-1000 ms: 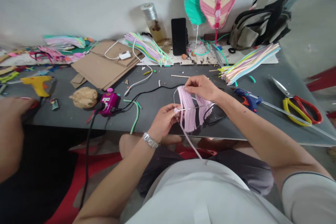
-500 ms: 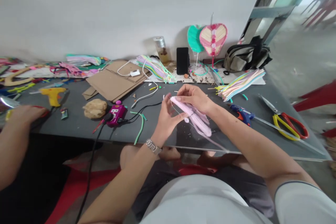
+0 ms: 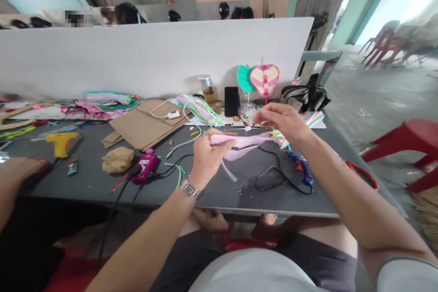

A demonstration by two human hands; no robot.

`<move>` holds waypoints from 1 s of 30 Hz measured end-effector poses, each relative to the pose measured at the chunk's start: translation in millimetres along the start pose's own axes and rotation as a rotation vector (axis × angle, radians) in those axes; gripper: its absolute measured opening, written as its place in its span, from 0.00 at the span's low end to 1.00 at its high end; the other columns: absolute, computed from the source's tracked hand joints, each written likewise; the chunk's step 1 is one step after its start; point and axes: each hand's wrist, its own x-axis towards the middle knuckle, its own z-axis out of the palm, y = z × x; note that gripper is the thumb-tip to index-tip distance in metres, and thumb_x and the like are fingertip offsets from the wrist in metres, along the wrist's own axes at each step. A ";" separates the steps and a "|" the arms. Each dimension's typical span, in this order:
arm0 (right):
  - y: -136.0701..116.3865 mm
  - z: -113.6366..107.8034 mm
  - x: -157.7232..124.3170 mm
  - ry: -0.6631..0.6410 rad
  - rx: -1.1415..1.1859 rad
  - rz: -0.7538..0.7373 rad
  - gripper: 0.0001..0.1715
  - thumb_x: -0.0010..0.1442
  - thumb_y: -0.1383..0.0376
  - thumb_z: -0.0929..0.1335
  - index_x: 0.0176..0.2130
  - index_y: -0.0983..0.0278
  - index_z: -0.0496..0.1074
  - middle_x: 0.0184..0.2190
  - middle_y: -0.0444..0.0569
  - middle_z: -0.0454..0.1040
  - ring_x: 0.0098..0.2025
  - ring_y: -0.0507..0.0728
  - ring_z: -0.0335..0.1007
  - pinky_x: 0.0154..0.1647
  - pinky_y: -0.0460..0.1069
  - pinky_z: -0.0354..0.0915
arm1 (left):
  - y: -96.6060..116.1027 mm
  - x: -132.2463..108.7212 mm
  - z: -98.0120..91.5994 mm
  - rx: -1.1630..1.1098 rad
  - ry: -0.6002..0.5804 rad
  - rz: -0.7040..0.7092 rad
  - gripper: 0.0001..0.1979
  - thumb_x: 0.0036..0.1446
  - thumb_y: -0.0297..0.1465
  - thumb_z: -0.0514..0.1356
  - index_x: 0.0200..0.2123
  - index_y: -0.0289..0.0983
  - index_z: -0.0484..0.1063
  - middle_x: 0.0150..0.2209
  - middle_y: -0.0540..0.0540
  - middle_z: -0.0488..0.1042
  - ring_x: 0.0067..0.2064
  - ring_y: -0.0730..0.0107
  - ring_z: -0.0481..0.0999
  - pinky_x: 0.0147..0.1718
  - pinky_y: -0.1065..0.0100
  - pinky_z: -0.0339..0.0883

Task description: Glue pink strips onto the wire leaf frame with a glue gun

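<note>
In the head view, I found the flat, pale-pink fuzzy-stem panel [image 3: 251,139] above the grey tabletop [image 3: 224,196], clamped in the left hand [image 3: 208,153], the right hand [image 3: 278,118] loosely parted nearby, and judged the panel light, soft, best pinched across several stems.

Cable loop [image 3: 279,170] beside open tabletop [image 3: 219,194]

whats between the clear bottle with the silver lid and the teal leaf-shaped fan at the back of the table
In the head view, a flat black rectangular phone stands upright between the bottle and the fan.
</note>
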 end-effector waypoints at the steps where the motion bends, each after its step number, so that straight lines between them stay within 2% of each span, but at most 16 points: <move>1: -6.3 -3.6 -8.1 0.130 -0.113 -0.128 0.16 0.64 0.52 0.71 0.35 0.62 0.77 0.36 0.50 0.81 0.39 0.56 0.75 0.43 0.52 0.68 | 2.8 2.1 -0.9 -0.029 0.011 -0.038 0.17 0.45 0.40 0.75 0.29 0.39 0.73 0.33 0.46 0.82 0.32 0.64 0.80 0.33 0.66 0.74; 2: -11.4 -3.8 -16.9 0.207 -0.242 -0.242 0.15 0.65 0.53 0.71 0.35 0.62 0.76 0.35 0.50 0.80 0.38 0.57 0.74 0.42 0.53 0.67 | 5.3 3.4 -1.2 -0.082 0.013 -0.070 0.18 0.43 0.40 0.76 0.29 0.38 0.73 0.32 0.47 0.82 0.31 0.64 0.80 0.32 0.66 0.74; 3: -14.6 -1.0 -25.4 0.228 -0.375 -0.340 0.13 0.66 0.54 0.70 0.36 0.61 0.76 0.35 0.50 0.79 0.39 0.58 0.73 0.43 0.54 0.66 | 7.2 3.7 -0.7 -0.148 0.007 -0.098 0.19 0.41 0.40 0.77 0.30 0.38 0.74 0.32 0.46 0.82 0.31 0.64 0.80 0.31 0.66 0.75; 6: -11.8 18.3 -44.2 0.122 -0.732 -0.576 0.10 0.69 0.59 0.68 0.37 0.60 0.76 0.40 0.52 0.79 0.44 0.61 0.72 0.47 0.57 0.62 | 9.0 -1.2 4.3 -0.332 -0.037 -0.195 0.20 0.39 0.39 0.77 0.33 0.36 0.77 0.34 0.44 0.82 0.34 0.63 0.81 0.30 0.66 0.76; 8: -1.5 31.6 -49.0 0.062 -0.907 -0.632 0.12 0.71 0.62 0.66 0.37 0.60 0.77 0.41 0.52 0.80 0.44 0.61 0.70 0.46 0.57 0.58 | 6.4 -8.3 8.7 -0.422 -0.049 -0.283 0.19 0.39 0.38 0.77 0.33 0.35 0.79 0.33 0.45 0.82 0.34 0.64 0.81 0.31 0.66 0.76; 11: 16.8 43.0 -49.9 0.033 -1.010 -0.622 0.15 0.73 0.65 0.63 0.37 0.62 0.77 0.37 0.51 0.80 0.41 0.60 0.68 0.43 0.56 0.54 | -3.4 -20.2 14.2 -0.562 -0.030 -0.420 0.17 0.39 0.36 0.77 0.32 0.36 0.79 0.32 0.47 0.82 0.34 0.68 0.80 0.33 0.67 0.76; 16: 33.5 46.5 -54.3 -0.058 -0.991 -0.569 0.13 0.71 0.68 0.63 0.38 0.62 0.77 0.36 0.50 0.79 0.40 0.59 0.68 0.42 0.54 0.53 | -26.7 -33.3 22.3 -0.722 0.083 -0.608 0.16 0.36 0.32 0.78 0.26 0.35 0.76 0.26 0.51 0.77 0.28 0.75 0.74 0.29 0.71 0.71; 22: 44.3 51.3 -60.0 -0.173 -1.028 -0.507 0.12 0.68 0.71 0.64 0.38 0.63 0.76 0.37 0.52 0.78 0.41 0.60 0.67 0.42 0.54 0.53 | -42.9 -37.7 27.0 -0.711 0.032 -0.707 0.16 0.40 0.35 0.76 0.32 0.33 0.82 0.27 0.50 0.78 0.25 0.76 0.71 0.25 0.72 0.65; 26: 53.1 48.5 -52.9 -0.244 -1.093 -0.491 0.12 0.68 0.73 0.63 0.39 0.64 0.76 0.36 0.52 0.77 0.41 0.59 0.66 0.42 0.53 0.53 | -54.3 -33.7 26.7 -0.729 0.021 -0.757 0.17 0.39 0.35 0.77 0.32 0.33 0.82 0.27 0.48 0.79 0.27 0.74 0.74 0.27 0.71 0.69; 28: 54.1 49.1 -50.6 -0.203 -1.140 -0.506 0.12 0.69 0.72 0.63 0.39 0.64 0.76 0.36 0.52 0.77 0.41 0.60 0.66 0.41 0.53 0.53 | -62.2 -28.4 26.6 -0.743 0.035 -0.759 0.16 0.40 0.34 0.77 0.32 0.32 0.81 0.28 0.48 0.79 0.27 0.74 0.75 0.27 0.72 0.70; 30: 53.8 57.4 -55.4 -0.090 -1.170 -0.534 0.12 0.70 0.71 0.64 0.38 0.64 0.76 0.38 0.53 0.77 0.42 0.60 0.65 0.41 0.54 0.53 | -70.7 -20.2 25.7 -0.759 0.076 -0.749 0.15 0.40 0.33 0.77 0.32 0.32 0.81 0.27 0.48 0.79 0.26 0.74 0.74 0.26 0.72 0.70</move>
